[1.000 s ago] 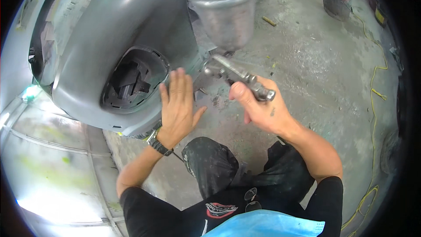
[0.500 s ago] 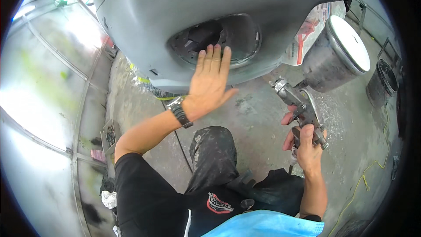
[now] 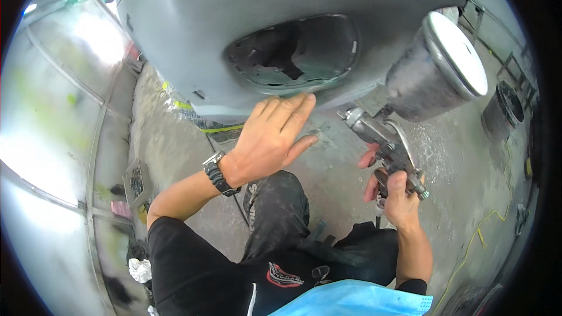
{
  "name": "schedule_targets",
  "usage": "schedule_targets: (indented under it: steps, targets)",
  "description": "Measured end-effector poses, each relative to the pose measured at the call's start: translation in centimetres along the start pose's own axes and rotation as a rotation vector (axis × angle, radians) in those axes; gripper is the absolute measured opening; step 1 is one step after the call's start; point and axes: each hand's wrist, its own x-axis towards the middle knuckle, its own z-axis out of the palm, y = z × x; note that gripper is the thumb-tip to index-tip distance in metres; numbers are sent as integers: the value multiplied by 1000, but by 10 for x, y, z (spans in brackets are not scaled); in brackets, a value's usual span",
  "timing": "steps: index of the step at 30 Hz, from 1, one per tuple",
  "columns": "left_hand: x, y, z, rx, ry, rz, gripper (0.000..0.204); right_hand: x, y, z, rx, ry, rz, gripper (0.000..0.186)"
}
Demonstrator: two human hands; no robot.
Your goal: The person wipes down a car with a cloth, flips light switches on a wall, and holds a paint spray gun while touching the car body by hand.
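A large grey car bumper (image 3: pixel 181 35) spans the top of the view, with a dark oval opening (image 3: pixel 281 52) in it. My left hand (image 3: pixel 269 137), a dark watch at its wrist, is held palm down with fingers stretched out. Its fingertips are at the bumper's lower edge below the opening; whether they touch it I cannot tell. My right hand (image 3: pixel 401 202) grips the handle of a metal spray gun (image 3: pixel 383 137), which points up and left. On top of the gun sits a tilted paint cup (image 3: pixel 413 82) with a white lid.
Paint-stained wall panels (image 3: pixel 58 134) run along the left side. At their foot stands a tray (image 3: pixel 137 181) of small dark bits, with a crumpled white cloth (image 3: pixel 140 269) nearer. On the right, a dark bucket (image 3: pixel 503 111) and a yellow cord (image 3: pixel 477 234) rest on the concrete floor (image 3: pixel 333 199).
My left hand has come back toward me, from over the oval opening to the bumper's lower edge. The spray gun in my right hand has shifted slightly left, and the view has moved a little.
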Motion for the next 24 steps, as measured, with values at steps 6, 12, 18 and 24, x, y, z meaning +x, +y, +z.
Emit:
schedule_targets:
  steps: [6,12,18,24]
  targets:
    - [-85,7,42,-289,-176,-103,67,-5,6,-1,-52,-27,23,91]
    - [-160,49,67,-346,-338,-430,80,2,4,6,-153,30,9,87]
    - [-103,36,50,-354,-194,-188,77,8,-6,5,21,59,86,49]
    - [32,24,25,67,109,-123,92,7,-6,8,-52,147,-3,48]
